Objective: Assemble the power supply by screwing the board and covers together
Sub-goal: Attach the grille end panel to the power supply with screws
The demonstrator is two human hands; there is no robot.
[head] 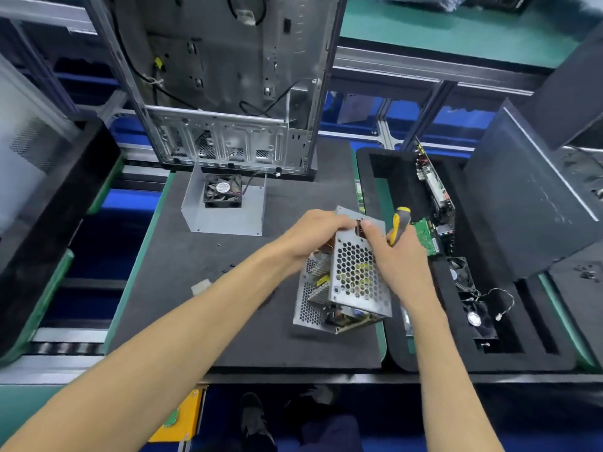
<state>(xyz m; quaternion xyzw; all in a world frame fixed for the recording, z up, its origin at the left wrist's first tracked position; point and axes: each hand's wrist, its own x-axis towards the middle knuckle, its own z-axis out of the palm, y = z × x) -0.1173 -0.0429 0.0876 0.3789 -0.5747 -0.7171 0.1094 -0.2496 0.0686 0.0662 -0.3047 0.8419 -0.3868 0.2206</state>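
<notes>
We judge the job to be somewhere in the middle. The power supply (pixel 346 282) sits just right of the frame's centre on the dark mat of the bench (pixel 202 288), tilted up on one edge, and its perforated metal cover already wraps the board; we can see components and a strip of board through the open end at the lower side. So the board appears to be seated in its housing. Whether any screws are already in we cannot tell, as they are too small to make out.

The other cover (pixel 225 207), a folded grey sheet with a fan mounted in it, lies apart in the upper centre, near the foot of an open computer case (pixel 228 93). It is not yet joined, so closing and screwing the housing still seems to lie ahead.

Both hands meet at the top edge of the power supply. Our left hand (pixel 313 236) curls over that upper edge and grips it, fingers closed on the metal. Our right hand (pixel 398 256) presses against the right side of the cover while clasping a yellow-and-grey screwdriver (pixel 399 223), whose handle sticks up above the knuckles; its tip is hidden.
</notes>
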